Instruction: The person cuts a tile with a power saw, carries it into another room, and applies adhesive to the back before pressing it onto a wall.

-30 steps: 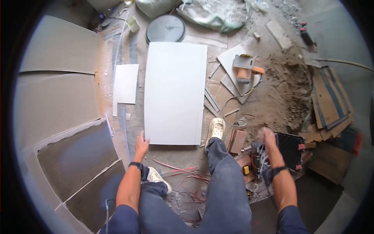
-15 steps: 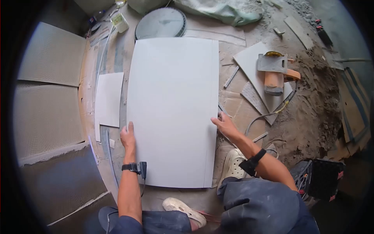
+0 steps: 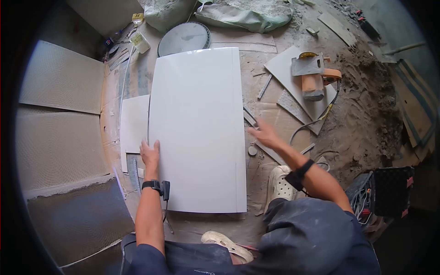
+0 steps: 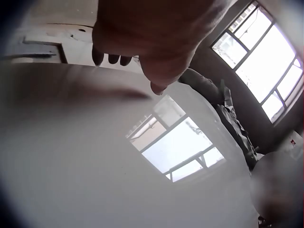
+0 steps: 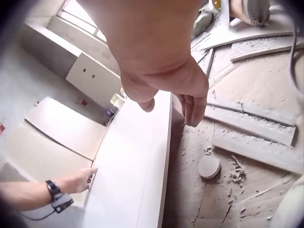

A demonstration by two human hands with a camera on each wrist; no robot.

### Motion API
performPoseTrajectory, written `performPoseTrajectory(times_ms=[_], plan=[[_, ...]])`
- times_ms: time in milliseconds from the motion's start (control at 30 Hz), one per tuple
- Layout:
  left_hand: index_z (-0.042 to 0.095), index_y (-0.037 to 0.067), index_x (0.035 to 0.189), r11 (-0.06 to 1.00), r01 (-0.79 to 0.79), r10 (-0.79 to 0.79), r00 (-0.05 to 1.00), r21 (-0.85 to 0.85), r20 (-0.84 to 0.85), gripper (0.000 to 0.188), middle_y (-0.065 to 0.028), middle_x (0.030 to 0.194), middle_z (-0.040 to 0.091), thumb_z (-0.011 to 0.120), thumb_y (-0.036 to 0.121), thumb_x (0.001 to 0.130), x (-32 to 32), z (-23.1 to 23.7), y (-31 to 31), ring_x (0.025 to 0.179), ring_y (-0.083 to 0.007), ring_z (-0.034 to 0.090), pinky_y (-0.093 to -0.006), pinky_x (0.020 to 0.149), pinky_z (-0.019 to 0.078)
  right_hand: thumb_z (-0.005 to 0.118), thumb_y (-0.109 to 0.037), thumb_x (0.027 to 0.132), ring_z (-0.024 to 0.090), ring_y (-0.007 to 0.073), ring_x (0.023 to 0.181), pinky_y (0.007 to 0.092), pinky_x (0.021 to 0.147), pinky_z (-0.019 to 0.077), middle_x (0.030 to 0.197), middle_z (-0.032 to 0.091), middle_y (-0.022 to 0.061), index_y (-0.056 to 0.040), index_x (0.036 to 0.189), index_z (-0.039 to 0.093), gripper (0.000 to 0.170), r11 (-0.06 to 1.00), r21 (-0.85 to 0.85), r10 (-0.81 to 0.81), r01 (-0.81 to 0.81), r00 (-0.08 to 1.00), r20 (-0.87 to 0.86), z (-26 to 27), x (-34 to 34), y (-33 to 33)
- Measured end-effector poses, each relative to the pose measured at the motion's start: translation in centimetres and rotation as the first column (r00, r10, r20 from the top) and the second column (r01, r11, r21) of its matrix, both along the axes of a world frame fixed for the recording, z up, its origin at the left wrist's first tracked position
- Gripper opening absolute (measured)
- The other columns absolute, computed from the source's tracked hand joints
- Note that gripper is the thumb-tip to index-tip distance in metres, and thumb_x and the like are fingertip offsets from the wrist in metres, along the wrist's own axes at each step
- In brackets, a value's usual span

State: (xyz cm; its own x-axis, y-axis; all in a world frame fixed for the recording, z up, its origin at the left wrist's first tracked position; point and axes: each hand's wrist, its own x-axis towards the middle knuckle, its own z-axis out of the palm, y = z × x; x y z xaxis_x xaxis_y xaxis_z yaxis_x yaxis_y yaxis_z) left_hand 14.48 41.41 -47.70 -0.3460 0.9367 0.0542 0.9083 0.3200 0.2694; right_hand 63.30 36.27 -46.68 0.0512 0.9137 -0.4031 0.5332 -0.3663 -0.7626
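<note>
A large glossy white tile (image 3: 197, 128) lies lengthwise in front of me. At its left long edge my left hand (image 3: 150, 156) grips the tile, thumb over the top face and fingers past the edge. The left wrist view shows those fingers hanging beyond the rim and a window mirrored in the tile (image 4: 71, 166). Just off the right long edge, my right hand (image 3: 266, 134) holds nothing. Its loose fingers (image 5: 197, 107) hang beside the rim in the right wrist view, with the thumb over the tile's face.
A smaller white tile (image 3: 136, 121) lies against the left edge. An orange power saw (image 3: 313, 85) rests on tile offcuts at the right, its cable trailing. A round grey disc (image 5: 209, 166) and cut strips (image 5: 256, 126) lie beside the tile. A bucket lid (image 3: 184, 39) is beyond it.
From upright beside the tile, I have bent down and both hands have come to its long edges. The tile has shifted left, uncovering the round disc; my right hand has moved off its edge.
</note>
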Motion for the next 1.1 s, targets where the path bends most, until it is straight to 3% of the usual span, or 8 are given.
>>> performPoseTrajectory(times_ms=[133, 300, 400, 500, 633, 733, 867, 1100], plan=[[0.038, 0.013, 0.152, 0.852, 0.521, -0.512, 0.848, 0.046, -0.136, 0.075, -0.0212, 0.149, 0.042, 0.069, 0.04, 0.089, 7.3, 5.2, 0.6, 0.141, -0.0408, 0.035, -0.0518, 0.115, 0.0292, 0.06, -0.028, 0.094, 0.065, 0.0306, 0.105, 0.0396, 0.092, 0.0501, 0.117, 0.067, 0.0203, -0.0019, 0.125, 0.06, 0.041, 0.876, 0.426, -0.297, 0.226, 0.949, 0.109, 5.1, 12.5, 0.1], [0.033, 0.021, 0.156, 0.733, 0.649, -0.676, 0.729, -0.205, -0.109, 0.07, -0.0186, 0.162, 0.023, 0.059, 0.045, 0.095, 13.2, 4.3, 0.0, 0.149, -0.0399, 0.02, -0.0553, 0.12, 0.0147, 0.063, -0.024, 0.096, 0.061, 0.0224, 0.104, 0.0331, 0.091, 0.0495, 0.116, 0.065, 0.0125, 0.0042, 0.124, 0.06, 0.04, 0.402, 0.455, -0.761, 0.795, 0.566, -0.317, 5.1, 32.1, 3.0], [0.032, 0.023, 0.157, 0.678, 0.686, -0.728, 0.677, -0.263, -0.112, 0.068, -0.017, 0.165, 0.016, 0.053, 0.048, 0.097, 13.1, 2.9, -0.2, 0.152, -0.0381, 0.013, -0.0548, 0.122, 0.0073, 0.061, -0.038, 0.097, 0.061, 0.0259, 0.108, 0.0367, 0.092, 0.0506, 0.115, 0.065, 0.0139, 0.0031, 0.128, 0.057, 0.052, 0.363, 0.361, -0.865, 0.859, 0.455, -0.213, 4.0, 39.4, 5.5], [0.034, 0.021, 0.156, 0.676, 0.693, -0.728, 0.68, -0.251, -0.083, 0.065, -0.0169, 0.166, 0.014, 0.051, 0.044, 0.098, 13.3, 3.0, 0.0, 0.152, -0.0379, 0.012, -0.0538, 0.122, 0.0035, 0.054, -0.056, 0.097, 0.059, 0.0294, 0.112, 0.0431, 0.091, 0.0519, 0.113, 0.065, 0.0142, 0.0007, 0.133, 0.052, 0.067, 0.296, 0.075, -0.929, 0.952, 0.305, -0.209, 4.3, 39.7, 8.7], [0.033, 0.025, 0.156, 0.69, 0.669, -0.712, 0.696, -0.276, -0.094, 0.065, -0.0149, 0.166, 0.015, 0.049, 0.046, 0.097, 14.0, 3.6, 0.1, 0.152, -0.0357, 0.012, -0.0529, 0.123, 0.0037, 0.046, -0.066, 0.095, 0.071, 0.0298, 0.086, 0.0419, 0.075, 0.0609, 0.11, 0.067, 0.0175, -0.0022, 0.129, 0.054, 0.073, 0.496, -0.141, -0.842, 0.857, 0.435, -0.32, 6.0, 35.0, 11.7], [0.033, 0.026, 0.156, 0.682, 0.674, -0.722, 0.682, -0.284, -0.116, 0.066, -0.0139, 0.166, 0.016, 0.05, 0.047, 0.096, 13.9, 3.5, 0.3, 0.152, -0.0353, 0.013, -0.0527, 0.123, 0.0041, 0.051, -0.052, 0.096, 0.072, 0.0284, 0.059, 0.0303, 0.047, 0.0613, 0.094, 0.07, 0.0171, -0.0006, 0.111, 0.06, 0.054, 0.439, -0.16, -0.871, 0.884, 0.375, -0.318, 6.8, 34.2, 12.6], [0.034, 0.027, 0.156, 0.687, 0.673, -0.717, 0.69, -0.274, -0.103, 0.066, -0.0129, 0.166, 0.016, 0.051, 0.047, 0.096, 13.6, 3.6, 0.1, 0.152, -0.035, 0.014, -0.0525, 0.123, 0.0043, 0.062, -0.03, 0.089, 0.064, 0.0231, 0.051, 0.0295, 0.045, 0.0568, 0.078, 0.064, 0.0098, -0.0018, 0.1, 0.059, 0.031, 0.385, -0.033, -0.876, 0.922, 0.354, -0.327, 9.8, 30.6, 14.1], [0.035, 0.028, 0.155, 0.706, 0.676, -0.701, 0.71, -0.211, -0.073, 0.064, -0.0116, 0.166, 0.018, 0.052, 0.047, 0.096, 13.8, 3.6, -0.2, 0.152, -0.034, 0.015, -0.0529, 0.123, 0.0067, 0.071, -0.018, 0.075, 0.064, 0.025, 0.092, 0.0364, 0.07, 0.059, 0.095, 0.062, 0.0136, 0.0005, 0.11, 0.062, 0.04, 0.354, 0.222, -0.798, 0.909, 0.417, -0.435, 11.0, 19.5, 10.2]])
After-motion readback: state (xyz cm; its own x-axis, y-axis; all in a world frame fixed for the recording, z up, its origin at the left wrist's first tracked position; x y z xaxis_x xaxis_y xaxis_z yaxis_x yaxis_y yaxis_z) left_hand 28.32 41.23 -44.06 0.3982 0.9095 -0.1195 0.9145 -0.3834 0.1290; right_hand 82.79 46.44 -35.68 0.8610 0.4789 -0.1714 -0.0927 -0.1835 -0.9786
